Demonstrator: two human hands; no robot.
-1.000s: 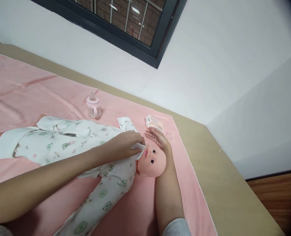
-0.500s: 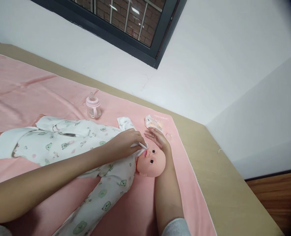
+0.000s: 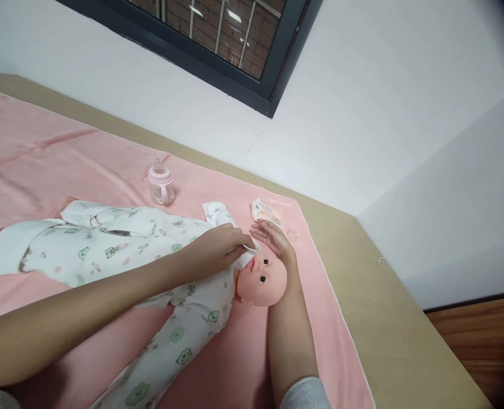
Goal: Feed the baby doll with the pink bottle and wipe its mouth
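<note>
A bald baby doll (image 3: 264,288) lies on its back in a white outfit with small animal prints (image 3: 177,335). My left hand (image 3: 220,250) pinches a small white cloth (image 3: 252,249) at the doll's cheek, beside its mouth. The cloth's lower part merges with the white outfit near the chin, so I cannot tell where it ends. Beyond the doll's head, my right hand (image 3: 273,236) is open with fingers stretched out, and the forearm passes behind the head. Just past those fingers lies a small printed plastic packet (image 3: 265,211).
A pink-lidded baby bottle (image 3: 161,183) with a handle stands upright behind the doll. By my right wrist lies a small clear round piece (image 3: 292,235). The pink blanket (image 3: 332,335) covers a wooden surface (image 3: 388,318) against a white wall, under a dark-framed window (image 3: 252,96).
The white cloth has shifted slightly away from the doll's lips across its cheek, with my left fingers moving along. My right hand has stayed in place.
</note>
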